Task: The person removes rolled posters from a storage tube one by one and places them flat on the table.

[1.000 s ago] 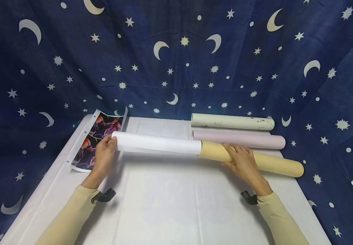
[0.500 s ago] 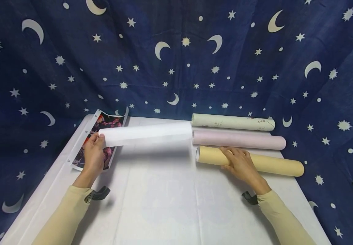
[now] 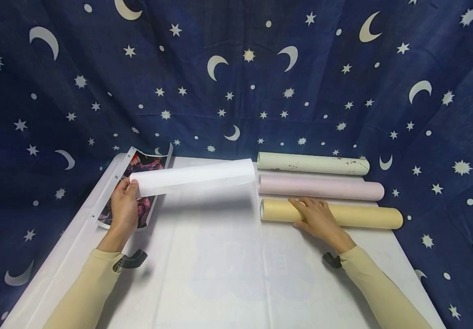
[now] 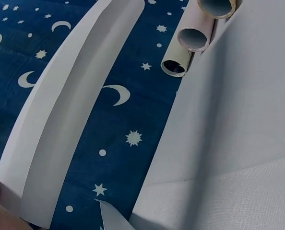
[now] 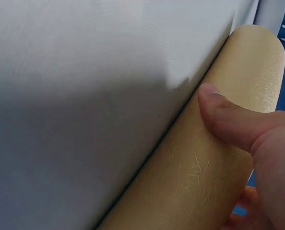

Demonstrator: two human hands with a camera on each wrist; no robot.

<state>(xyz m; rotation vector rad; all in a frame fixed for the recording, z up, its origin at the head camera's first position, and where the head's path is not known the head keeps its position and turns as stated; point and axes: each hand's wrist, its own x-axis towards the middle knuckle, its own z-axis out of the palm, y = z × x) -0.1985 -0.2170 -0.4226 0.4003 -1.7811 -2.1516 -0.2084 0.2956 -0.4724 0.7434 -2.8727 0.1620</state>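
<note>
My left hand [image 3: 123,203] pinches the left end of a loosely rolled sheet of white paper [image 3: 195,176], thumb on top. In the left wrist view the white sheet [image 4: 56,124] shows as a long open curl held above the table. With thumb and fingers around it, my right hand [image 3: 318,219] grips a yellow tube [image 3: 364,216] lying on the table. The right wrist view has the thumb along the side of the yellow tube [image 5: 190,158]. Its open left end faces the white roll, with a gap between them.
Behind the yellow tube lie a pink tube [image 3: 323,188] and a cream tube [image 3: 314,163] with a branch pattern. A curled printed sheet [image 3: 146,210] lies at the table's left back. A dark blue star-and-moon cloth [image 3: 236,114] hangs around the white table [image 3: 220,283].
My left hand has moved left and back, drawing the white roll away from the yellow tube's left end. My right hand has swung the yellow tube more parallel to the pink one.
</note>
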